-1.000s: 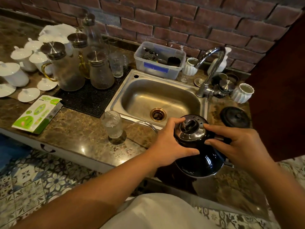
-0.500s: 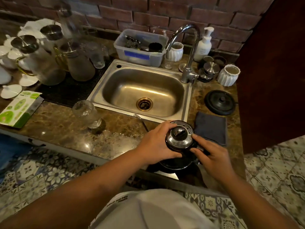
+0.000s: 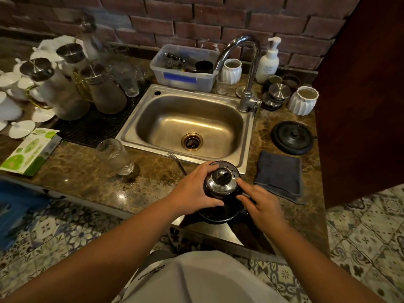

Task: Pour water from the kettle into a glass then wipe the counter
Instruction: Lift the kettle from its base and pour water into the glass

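Two hands are working at one black kettle (image 3: 220, 206), which is sitting at the counter's (image 3: 91, 171) front edge, just in front of the sink (image 3: 188, 125). I am wrapping my left hand (image 3: 194, 191) around the kettle's left side at its steel lid (image 3: 222, 179), thumb and fingers closed on it; I am resting my right hand (image 3: 260, 204) on the right side, index fingertip touching the lid rim, the other fingers curling over the handle area. One thin spout (image 3: 178, 161) is pointing away toward the sink's rim. One clear glass (image 3: 114, 155) is standing to the left on the wet counter, well apart from the kettle; it is blurred, so I cannot tell its fill. One dark folded cloth (image 3: 278, 174) is lying to the right, beside one round black base (image 3: 291, 137). One green-and-white box (image 3: 30, 150) is lying at far left; its print is too blurred to read. One pump bottle (image 3: 267, 60) behind the tap (image 3: 247, 68) is carrying small unreadable lettering. One plastic tub (image 3: 185, 71) is showing a blue label, no legible text. Three lidded glass pitchers (image 3: 105, 92) are standing at left; two white ribbed cups (image 3: 302, 100) are flanking the tap.
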